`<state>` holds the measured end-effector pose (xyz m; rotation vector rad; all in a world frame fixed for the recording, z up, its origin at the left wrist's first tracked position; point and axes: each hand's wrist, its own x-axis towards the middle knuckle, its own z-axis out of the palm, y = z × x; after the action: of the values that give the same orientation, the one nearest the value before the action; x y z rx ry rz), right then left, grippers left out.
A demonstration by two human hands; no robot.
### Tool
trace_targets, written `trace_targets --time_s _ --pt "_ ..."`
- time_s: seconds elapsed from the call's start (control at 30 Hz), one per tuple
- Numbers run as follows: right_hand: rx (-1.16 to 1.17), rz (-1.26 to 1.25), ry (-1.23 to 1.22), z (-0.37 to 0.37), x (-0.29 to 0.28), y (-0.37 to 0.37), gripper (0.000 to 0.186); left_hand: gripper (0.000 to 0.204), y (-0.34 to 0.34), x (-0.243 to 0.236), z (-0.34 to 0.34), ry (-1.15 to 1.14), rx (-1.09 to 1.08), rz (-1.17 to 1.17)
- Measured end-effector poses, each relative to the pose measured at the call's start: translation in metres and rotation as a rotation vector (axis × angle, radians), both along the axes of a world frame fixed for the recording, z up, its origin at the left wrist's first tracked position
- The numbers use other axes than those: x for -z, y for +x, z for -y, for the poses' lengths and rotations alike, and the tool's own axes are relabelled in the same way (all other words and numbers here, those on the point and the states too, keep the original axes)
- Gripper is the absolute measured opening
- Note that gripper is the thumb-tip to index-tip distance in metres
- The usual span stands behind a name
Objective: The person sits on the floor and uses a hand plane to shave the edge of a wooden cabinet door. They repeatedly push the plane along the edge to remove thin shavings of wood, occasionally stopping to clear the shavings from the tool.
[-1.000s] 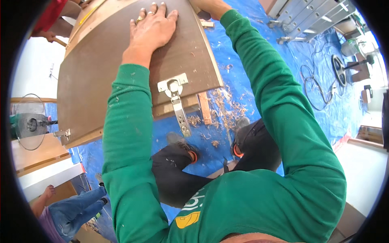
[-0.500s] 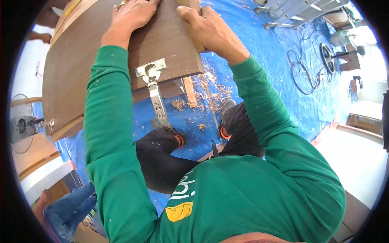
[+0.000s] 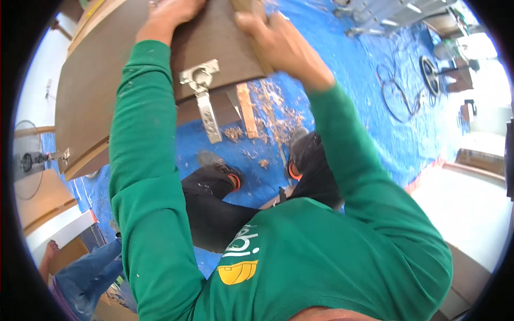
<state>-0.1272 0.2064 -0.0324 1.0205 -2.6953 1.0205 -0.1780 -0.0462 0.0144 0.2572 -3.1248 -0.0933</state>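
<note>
A dark brown wood-grain door panel (image 3: 112, 69) lies in front of me. My left hand (image 3: 179, 10) rests on its face, fingers stretched toward the top rim, where their tips are cut off. My right hand (image 3: 284, 48), slightly blurred, is closed on a tan wooden block (image 3: 248, 5) at the panel's right edge; most of the block is hidden. A metal cabinet hinge (image 3: 202, 80) is fixed near the panel's near edge, its arm hanging past it. Another hinge (image 3: 65, 155) sits at the far-left corner.
Wood shavings (image 3: 276, 109) and a small wood strip (image 3: 247, 109) lie on the blue floor sheet (image 3: 342, 48) by my feet. At the upper right are a metal ladder (image 3: 396, 13) and a looped cable (image 3: 393, 88). A person in jeans (image 3: 88, 275) is at lower left, near a fan (image 3: 28, 160).
My right hand has shifted slightly down and right along the panel edge. My left hand has moved up, more of it out of view. The hinge appears a little higher.
</note>
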Motion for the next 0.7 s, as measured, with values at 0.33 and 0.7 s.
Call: trace_targets --time_s 0.33,0.7 --pt "0.243 0.751 -0.42 -0.077 -0.005 0.15 0.083 0.077 0.008 0.006 0.017 0.207 0.023 -0.085" --pt "-0.019 -0.143 -0.096 0.001 0.037 -0.046 0.046 0.06 0.173 0.021 -0.023 0.021 -0.212 -0.426"
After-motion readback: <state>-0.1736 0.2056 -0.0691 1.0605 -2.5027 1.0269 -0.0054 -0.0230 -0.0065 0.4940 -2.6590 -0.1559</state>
